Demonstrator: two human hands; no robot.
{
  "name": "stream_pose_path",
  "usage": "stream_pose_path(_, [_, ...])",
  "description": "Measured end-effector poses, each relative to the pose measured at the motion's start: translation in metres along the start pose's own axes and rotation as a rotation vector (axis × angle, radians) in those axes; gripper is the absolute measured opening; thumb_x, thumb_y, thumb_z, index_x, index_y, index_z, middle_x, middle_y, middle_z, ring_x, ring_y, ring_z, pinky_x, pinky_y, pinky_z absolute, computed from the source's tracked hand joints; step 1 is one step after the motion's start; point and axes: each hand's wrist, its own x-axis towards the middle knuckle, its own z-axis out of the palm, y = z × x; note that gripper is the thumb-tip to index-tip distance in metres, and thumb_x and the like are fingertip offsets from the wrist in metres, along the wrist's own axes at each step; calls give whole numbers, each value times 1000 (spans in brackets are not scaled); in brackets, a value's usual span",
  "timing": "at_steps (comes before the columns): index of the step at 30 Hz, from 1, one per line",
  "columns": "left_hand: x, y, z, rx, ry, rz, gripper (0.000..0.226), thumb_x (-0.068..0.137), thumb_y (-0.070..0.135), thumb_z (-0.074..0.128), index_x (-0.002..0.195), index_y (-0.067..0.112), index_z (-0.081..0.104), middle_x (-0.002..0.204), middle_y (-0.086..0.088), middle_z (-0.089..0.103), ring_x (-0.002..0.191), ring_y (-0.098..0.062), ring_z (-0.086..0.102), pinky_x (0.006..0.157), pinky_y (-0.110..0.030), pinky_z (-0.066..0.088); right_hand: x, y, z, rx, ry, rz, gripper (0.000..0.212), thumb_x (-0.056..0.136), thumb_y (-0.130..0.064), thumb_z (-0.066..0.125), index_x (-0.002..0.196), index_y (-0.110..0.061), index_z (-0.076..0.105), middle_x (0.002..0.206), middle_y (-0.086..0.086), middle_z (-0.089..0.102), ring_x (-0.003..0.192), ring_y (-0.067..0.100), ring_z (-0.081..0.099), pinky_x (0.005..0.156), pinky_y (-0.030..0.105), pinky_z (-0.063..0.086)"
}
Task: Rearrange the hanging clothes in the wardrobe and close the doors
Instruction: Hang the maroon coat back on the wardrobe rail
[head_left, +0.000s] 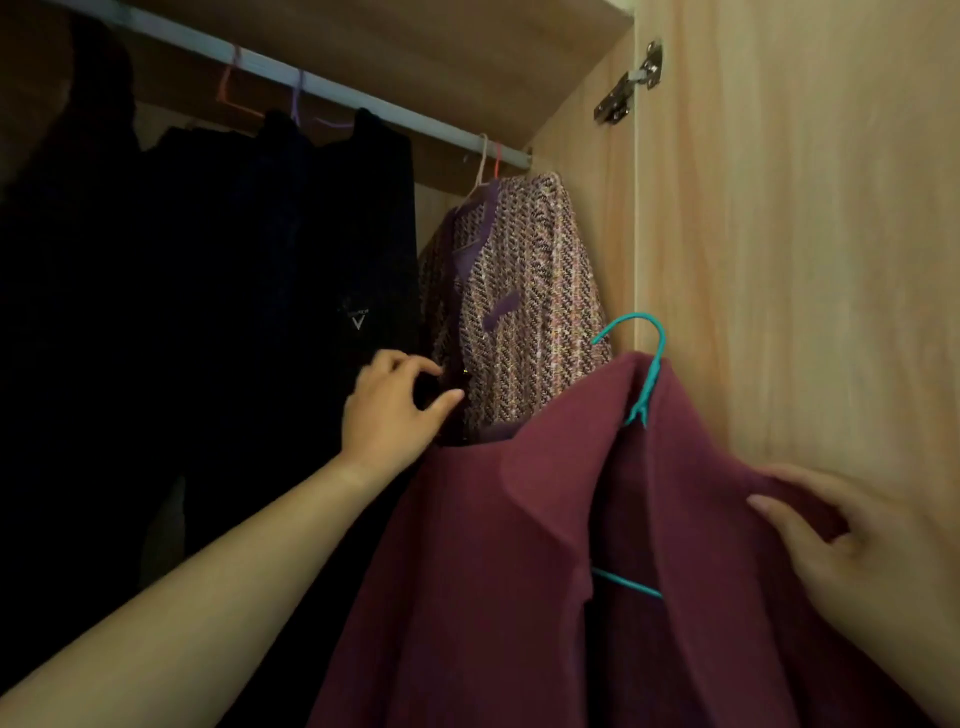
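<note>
**Maroon coat held off the rail**

The right hand (862, 540) pinches the maroon wool coat (519, 571) on its teal wire hanger (647, 384), below the white rail (363, 98). The left hand (395, 410), fingers loosely spread, touches the dark hanging garments (208, 312) beside the pink-purple tweed jacket (524, 306).

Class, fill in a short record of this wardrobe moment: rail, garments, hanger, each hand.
rail: white rail across the top, clothes hanging
dark clothes: dark garments at left
tweed jacket: tweed jacket hangs at right end
maroon coat: maroon coat off the rail, on teal hanger
left hand: left hand reaching between garments
right hand: right hand grips the coat
</note>
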Motion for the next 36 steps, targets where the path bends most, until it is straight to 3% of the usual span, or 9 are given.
stream_pose_path(3, [9,-11,6,100,75,-88,52,75,43,73,118,21,54,126,-7,43,119,-28,41,90,-46,47,-5,-1,4,24,18,-6,23,74,-24,77,93,-34,68,79,-12,61,73,1,54,67,2,37])
stream_pose_path(6, [15,-15,17,123,37,-118,62,75,36,76,126,18,46,129,-9,41,118,-29,42,79,-41,49,-6,-2,4,16,29,-5,25,74,-20,79,93,-31,68,76,-12,62,61,-9,53,61,2,39])
stream_pose_path(10, [21,-18,24,133,5,-21,60,83,3,59,136,17,37,123,-13,44,92,-27,52,60,-34,44,-5,2,-3,-8,18,42,41,72,-12,77,92,-44,60,75,-16,61,67,-1,57,61,12,43])
stream_pose_path(13, [21,-25,16,73,-25,21,62,82,-9,48,137,18,39,116,-13,46,77,-23,51,60,-36,47,-4,4,-9,-30,2,92,33,73,-18,78,91,-42,64,69,-20,57,62,-3,56,57,9,41])
stream_pose_path(17, [5,-41,-11,155,-33,73,48,85,-7,49,130,10,50,114,-20,51,88,-32,56,70,-37,48,3,5,-10,-100,-29,100,21,75,-20,76,95,-26,73,57,-10,52,40,6,46,49,24,36])
stream_pose_path(21, [-13,-52,-53,316,22,69,44,81,-9,55,123,4,55,111,-24,54,95,-43,56,78,-46,49,20,-10,-1,-69,-10,38,23,78,-16,74,100,-20,73,82,6,72,70,28,65,66,31,45])
stream_pose_path(24, [-19,-53,-78,432,33,46,45,79,-8,58,121,7,54,110,-21,53,98,-41,56,81,-46,48,41,-18,15,-30,0,7,24,81,-21,70,105,-24,71,89,6,72,80,30,65,71,33,47])
stream_pose_path(29, [-15,-51,-99,525,34,-1,51,79,-2,63,124,15,49,116,-15,50,90,-35,59,70,-43,52,88,-41,47,30,-26,-40,28,87,-27,61,113,-32,65,103,0,68,92,28,62,76,35,47])
stream_pose_path(36, [35,-34,-104,546,101,79,62,79,16,69,136,19,44,134,-11,38,110,-33,51,69,-44,56,164,-83,78,9,1,-58,29,91,-29,56,117,-41,60,109,0,64,100,28,59,75,32,43])
